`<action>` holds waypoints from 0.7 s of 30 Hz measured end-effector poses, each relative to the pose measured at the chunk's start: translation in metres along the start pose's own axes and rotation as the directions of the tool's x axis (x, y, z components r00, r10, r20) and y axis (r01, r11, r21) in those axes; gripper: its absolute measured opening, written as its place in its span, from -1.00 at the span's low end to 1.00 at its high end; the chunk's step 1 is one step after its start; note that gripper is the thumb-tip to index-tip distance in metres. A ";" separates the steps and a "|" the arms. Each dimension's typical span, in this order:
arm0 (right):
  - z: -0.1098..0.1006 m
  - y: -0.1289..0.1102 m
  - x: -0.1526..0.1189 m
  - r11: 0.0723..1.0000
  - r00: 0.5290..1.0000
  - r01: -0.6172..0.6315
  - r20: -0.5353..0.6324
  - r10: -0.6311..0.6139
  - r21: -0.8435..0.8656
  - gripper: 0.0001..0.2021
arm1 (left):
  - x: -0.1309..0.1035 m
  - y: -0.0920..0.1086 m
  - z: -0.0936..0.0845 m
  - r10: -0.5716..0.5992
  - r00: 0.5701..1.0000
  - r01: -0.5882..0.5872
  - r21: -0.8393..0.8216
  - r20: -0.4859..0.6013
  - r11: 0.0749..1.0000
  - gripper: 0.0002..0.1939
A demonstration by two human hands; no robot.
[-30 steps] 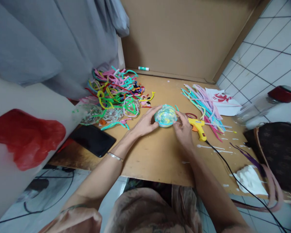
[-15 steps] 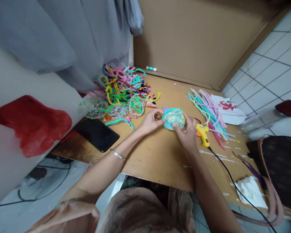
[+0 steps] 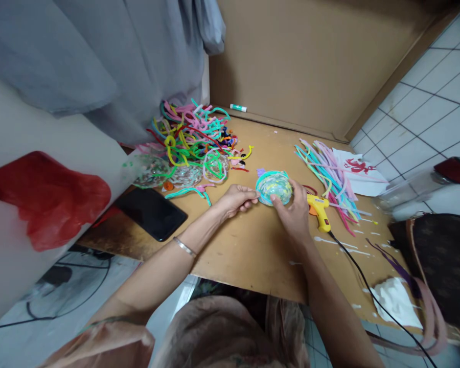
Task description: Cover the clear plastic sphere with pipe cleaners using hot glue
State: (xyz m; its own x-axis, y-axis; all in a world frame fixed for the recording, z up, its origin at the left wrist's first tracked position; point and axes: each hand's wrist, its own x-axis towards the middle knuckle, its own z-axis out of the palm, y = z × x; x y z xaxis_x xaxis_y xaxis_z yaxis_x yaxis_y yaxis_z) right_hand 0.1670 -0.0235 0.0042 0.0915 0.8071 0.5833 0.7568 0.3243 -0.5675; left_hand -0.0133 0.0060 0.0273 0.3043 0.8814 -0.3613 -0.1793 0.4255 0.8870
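A small round bowl-like piece (image 3: 279, 188), clear with a mottled white, green and yellow pattern, is in my right hand (image 3: 297, 212). The thumb lies on its near face and the fingers wrap its right side. A turquoise pipe cleaner (image 3: 266, 177) runs along its rim. At the rim's left side, my left hand (image 3: 239, 199) is closed in a pinch, its fingertips on what looks like the strand's end; they partly hide it. Just right of my right hand lies a yellow glue gun (image 3: 320, 212) with a black cord.
A tangled heap of coloured pipe cleaners (image 3: 193, 128) fills the back left, similar round pieces (image 3: 186, 175) before it. A black phone (image 3: 151, 212) lies left. Straight pipe cleaners (image 3: 324, 168), white paper (image 3: 362, 174), a crumpled tissue (image 3: 396, 301) and a brown bag (image 3: 437, 266) are right.
My left hand has turned and its fingers, curved apart at the rim before, are now pinched together at the rim's lower left. My right hand keeps its hold on the round piece.
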 end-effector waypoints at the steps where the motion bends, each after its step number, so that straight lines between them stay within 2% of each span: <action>1: 0.000 0.000 0.000 1.000 1.000 0.003 0.000 -0.003 0.002 -0.47 | 0.000 0.000 0.000 -0.006 1.000 0.006 -0.012 -0.005 1.000 -0.79; 15: 0.004 -0.001 -0.002 0.995 0.996 0.084 -0.028 -0.086 -0.058 -0.46 | 0.002 -0.004 0.006 -0.072 0.996 0.067 -0.096 -0.053 0.993 -0.71; 18: 0.004 -0.002 -0.002 0.992 0.995 0.090 -0.029 -0.093 -0.090 -0.46 | 0.002 -0.006 0.007 -0.079 0.996 0.073 -0.133 -0.046 0.988 -0.71; 21: 0.004 -0.002 -0.002 0.989 0.995 0.086 -0.037 -0.091 -0.120 -0.47 | 0.003 -0.008 0.007 -0.080 0.997 0.080 -0.175 0.007 0.981 -0.72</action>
State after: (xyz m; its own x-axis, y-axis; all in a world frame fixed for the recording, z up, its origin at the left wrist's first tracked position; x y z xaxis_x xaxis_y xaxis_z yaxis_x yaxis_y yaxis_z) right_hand 0.1626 -0.0238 0.0024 0.0457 0.7554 0.6537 0.8343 0.3311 -0.4409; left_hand -0.0047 0.0044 0.0211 0.3241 0.8430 -0.4294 -0.3155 0.5242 0.7910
